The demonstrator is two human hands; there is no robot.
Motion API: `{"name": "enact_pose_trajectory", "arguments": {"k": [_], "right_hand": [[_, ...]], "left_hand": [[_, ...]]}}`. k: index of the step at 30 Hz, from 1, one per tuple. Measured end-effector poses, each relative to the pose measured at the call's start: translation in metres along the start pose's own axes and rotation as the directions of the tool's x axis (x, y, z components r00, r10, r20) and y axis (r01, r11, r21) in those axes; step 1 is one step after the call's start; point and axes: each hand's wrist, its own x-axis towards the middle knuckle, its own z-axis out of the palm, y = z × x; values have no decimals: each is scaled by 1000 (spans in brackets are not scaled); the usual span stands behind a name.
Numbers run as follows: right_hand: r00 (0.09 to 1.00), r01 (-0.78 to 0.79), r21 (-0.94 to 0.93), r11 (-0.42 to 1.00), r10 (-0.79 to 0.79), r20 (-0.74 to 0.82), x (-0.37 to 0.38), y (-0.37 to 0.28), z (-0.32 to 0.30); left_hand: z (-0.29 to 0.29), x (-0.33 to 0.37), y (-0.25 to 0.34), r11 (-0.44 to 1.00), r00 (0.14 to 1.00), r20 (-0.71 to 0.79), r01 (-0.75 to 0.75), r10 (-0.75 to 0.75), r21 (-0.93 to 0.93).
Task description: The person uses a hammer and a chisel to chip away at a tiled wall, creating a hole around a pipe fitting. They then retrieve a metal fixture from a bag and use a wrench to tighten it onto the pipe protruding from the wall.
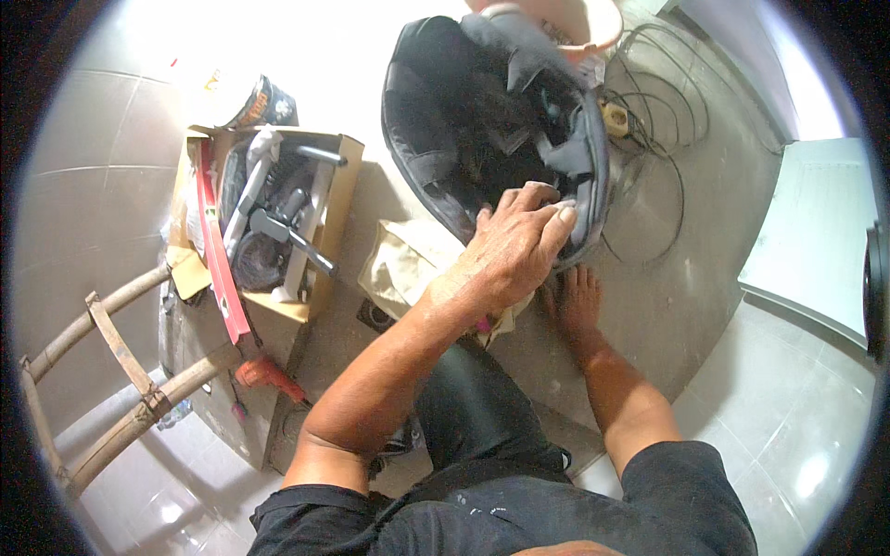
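Roughly, by size. Tiled floor (723, 389) under everything, pale and glossy.

Black backpack (464, 111) lies open just beyond the left hand (519, 246), mouth up, dark straps and padding jumbled inside. We cannot make out what it holds.

Bamboo ladder (111, 352) lies well off to the left of that hand, flat on the tiles.

Cardboard box (345, 171), left of the hand, is crammed with tools and grey handles. A red spirit level (218, 250) lies along its far side.

White panel (816, 232) sits well to the right. A loose coil of cable (663, 120) sprawls beyond and right of the hand, against the backpack.

Beige cloth bag (403, 264) lies crumpled just under and behind the left wrist.

Left hand: fingers closed over the padded near rim of the backpack, gripping it. Right hand (575, 301): just behind and right of the left, laid flat on the floor with fingers spread, holding nothing.

Our reading: the step in hand is holding the backpack's mouth by its rim. Any next move into it calls for the right hand to come off the floor while the left keeps the rim. In the way: the cable crowding the backpack's far side, and the tangle of straps inside.
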Motion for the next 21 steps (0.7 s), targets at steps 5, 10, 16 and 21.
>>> {"name": "enact_pose_trajectory", "arguments": {"k": [5, 10, 16, 21], "right_hand": [[999, 3, -46, 999, -5, -38, 4, 0, -1], [999, 18, -46, 999, -20, -40, 7, 3, 6], [995, -72, 23, 997, 70, 65, 10, -4, 2], [992, -84, 42, 996, 79, 96, 10, 1, 1]], "left_hand": [[39, -13, -14, 974, 982, -178, 94, -57, 208], [14, -9, -1, 936, 950, -199, 280, -240, 213], [40, -17, -18, 890, 965, -222, 219, -138, 399], [52, -10, -23, 915, 981, -99, 189, -164, 355]]}}
